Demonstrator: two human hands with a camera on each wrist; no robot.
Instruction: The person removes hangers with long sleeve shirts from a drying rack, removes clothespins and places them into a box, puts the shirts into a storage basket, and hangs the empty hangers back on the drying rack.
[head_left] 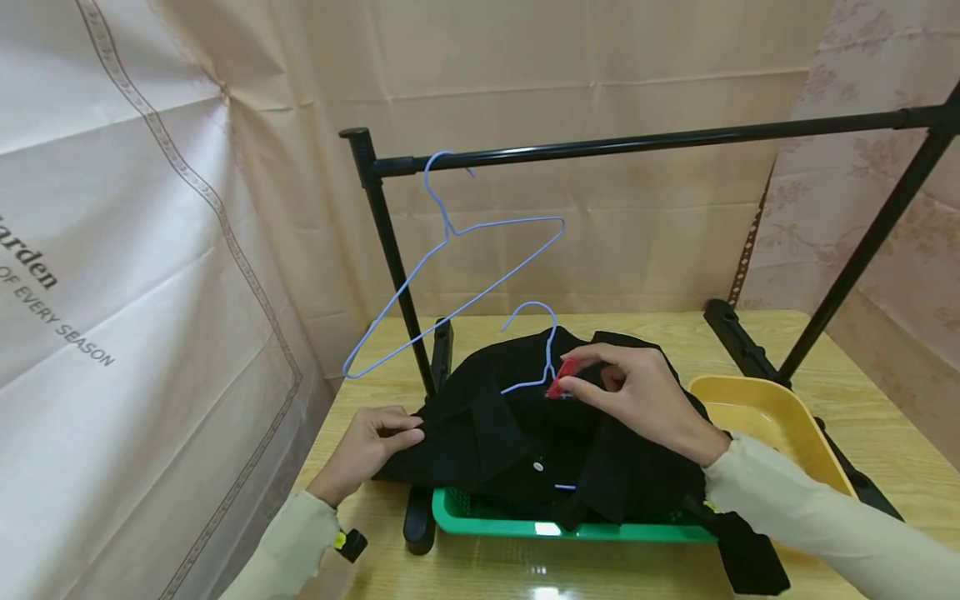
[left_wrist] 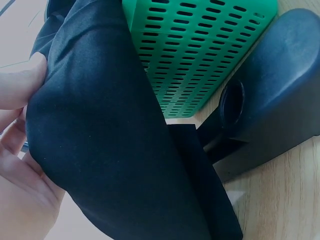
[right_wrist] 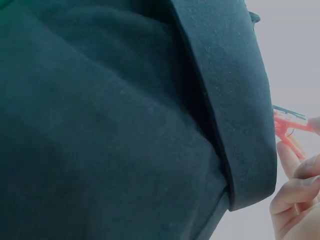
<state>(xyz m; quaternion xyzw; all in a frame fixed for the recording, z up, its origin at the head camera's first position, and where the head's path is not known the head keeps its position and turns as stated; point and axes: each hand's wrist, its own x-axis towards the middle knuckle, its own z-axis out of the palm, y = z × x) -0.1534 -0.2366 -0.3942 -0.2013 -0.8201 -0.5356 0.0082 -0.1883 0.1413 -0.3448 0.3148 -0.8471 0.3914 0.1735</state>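
A black collared shirt lies over a green basket, with a blue wire hanger inside its neck and the hook sticking up. My left hand pinches the shirt's left edge between thumb and fingers. In the left wrist view, the black cloth hangs from that hand's grip. Above the collar, my right hand pinches a red clothespin beside the base of the hanger's hook. The right wrist view shows the red clothespin between thumb and fingers, partly hidden by cloth.
A second blue hanger hangs at the left end of a black rack bar. At right stands a yellow tray. One black rack foot sits close beside the green basket.
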